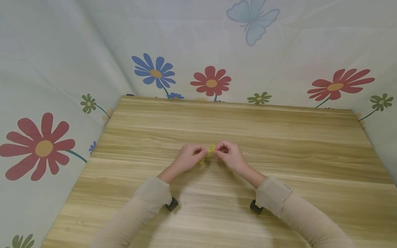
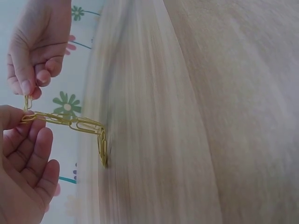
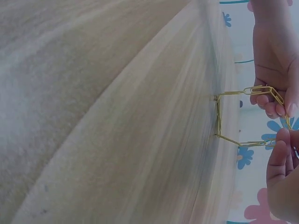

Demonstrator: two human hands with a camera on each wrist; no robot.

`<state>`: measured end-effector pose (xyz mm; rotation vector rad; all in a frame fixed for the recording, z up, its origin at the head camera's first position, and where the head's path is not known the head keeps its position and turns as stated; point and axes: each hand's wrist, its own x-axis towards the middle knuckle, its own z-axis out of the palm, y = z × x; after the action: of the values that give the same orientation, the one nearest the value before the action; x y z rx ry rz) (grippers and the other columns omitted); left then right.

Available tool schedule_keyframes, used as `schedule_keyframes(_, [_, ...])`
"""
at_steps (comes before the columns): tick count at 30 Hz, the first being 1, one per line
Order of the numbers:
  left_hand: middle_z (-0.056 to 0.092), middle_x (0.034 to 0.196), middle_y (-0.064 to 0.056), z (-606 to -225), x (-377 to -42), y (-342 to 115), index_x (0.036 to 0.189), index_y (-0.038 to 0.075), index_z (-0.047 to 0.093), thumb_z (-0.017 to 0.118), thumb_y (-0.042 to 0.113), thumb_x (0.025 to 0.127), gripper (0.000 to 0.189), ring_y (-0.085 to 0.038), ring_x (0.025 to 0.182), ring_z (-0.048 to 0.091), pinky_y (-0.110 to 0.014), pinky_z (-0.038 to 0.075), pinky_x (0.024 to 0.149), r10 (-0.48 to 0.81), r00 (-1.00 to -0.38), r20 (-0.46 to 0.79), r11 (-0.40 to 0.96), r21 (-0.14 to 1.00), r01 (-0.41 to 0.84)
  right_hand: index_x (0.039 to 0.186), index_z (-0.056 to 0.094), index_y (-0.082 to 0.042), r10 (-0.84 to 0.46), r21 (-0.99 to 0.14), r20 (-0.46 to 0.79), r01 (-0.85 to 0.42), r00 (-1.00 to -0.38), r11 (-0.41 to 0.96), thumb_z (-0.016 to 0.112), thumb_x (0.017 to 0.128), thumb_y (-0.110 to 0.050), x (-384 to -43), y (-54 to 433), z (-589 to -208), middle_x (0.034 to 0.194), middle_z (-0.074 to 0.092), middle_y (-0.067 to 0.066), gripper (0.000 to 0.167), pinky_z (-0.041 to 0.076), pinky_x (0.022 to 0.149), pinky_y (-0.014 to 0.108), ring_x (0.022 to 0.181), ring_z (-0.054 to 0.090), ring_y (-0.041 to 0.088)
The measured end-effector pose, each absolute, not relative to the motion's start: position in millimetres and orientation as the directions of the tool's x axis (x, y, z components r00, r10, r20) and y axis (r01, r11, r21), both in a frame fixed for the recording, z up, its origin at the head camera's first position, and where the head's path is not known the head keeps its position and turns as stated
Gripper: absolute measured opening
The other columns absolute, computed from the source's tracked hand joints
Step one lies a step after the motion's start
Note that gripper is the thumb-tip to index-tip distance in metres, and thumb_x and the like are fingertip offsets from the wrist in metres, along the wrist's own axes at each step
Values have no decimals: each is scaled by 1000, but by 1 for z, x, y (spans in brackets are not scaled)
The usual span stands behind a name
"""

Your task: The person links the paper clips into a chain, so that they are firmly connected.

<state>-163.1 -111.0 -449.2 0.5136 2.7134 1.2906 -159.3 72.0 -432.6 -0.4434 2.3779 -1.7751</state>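
Observation:
A chain of linked yellow paper clips [image 1: 211,151] is held up between the two hands above the wooden table. My left hand [image 1: 190,157] pinches one clip between thumb and fingertips. Close by on the right, my right hand [image 1: 232,157] pinches a clip at the other side. In the left wrist view, the chain [image 2: 86,124] runs out from the left fingertips and bends down at its far part. The right wrist view has the chain [image 3: 218,114] hanging from both hands in a loop that reaches down to the tabletop. The exact link at the fingertips is partly covered.
The wood-grain table [image 1: 279,137] spreads around both hands. Behind and to the left hangs a pale cloth [image 1: 186,34] printed with flowers and a butterfly. A dark wrist device [image 1: 171,204] sits under the left cuff, another [image 1: 256,207] under the right cuff.

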Motion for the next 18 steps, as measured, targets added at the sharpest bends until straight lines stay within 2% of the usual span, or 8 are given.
schedule_keyframes(5, [66, 81, -1, -450, -163, -113, 81, 8, 67, 53, 25, 88, 23, -13, 81, 61, -31, 50, 77, 357, -932, 63, 585, 763, 276, 81, 57, 6, -274, -949, 64, -143, -960, 279, 59, 81, 1, -165, 77, -441, 73, 59, 22, 5, 46, 51, 19, 65, 56, 34])
schedule_keyframes(9, [65, 79, 0, -450, -163, -114, 81, 7, 66, 54, 23, 87, 21, -10, 75, 58, -28, 49, 73, 384, -921, 62, 576, 764, 292, 80, 57, 4, -287, -947, 51, -138, -956, 291, 60, 80, 1, -167, 81, -442, 71, 59, 17, 4, 47, 51, 22, 62, 56, 29])
schedule_keyframes(14, [63, 78, 0, -450, -163, -116, 84, 7, 66, 54, 23, 87, 20, -8, 70, 53, -22, 46, 66, 411, -911, 40, 567, 771, 289, 80, 57, 3, -319, -950, 1, -100, -948, 296, 61, 79, 2, -169, 84, -440, 71, 59, 13, 4, 51, 56, 31, 63, 57, 23])
schedule_keyframes(18, [63, 75, -5, -450, -163, -116, 83, 7, 63, 50, 24, 89, 23, -9, 60, 46, -20, 41, 55, 414, -910, 10, 553, 792, 260, 83, 57, 6, -343, -948, -38, -75, -939, 311, 60, 80, 1, -169, 87, -437, 72, 60, 12, 7, 52, 60, 37, 65, 59, 24])
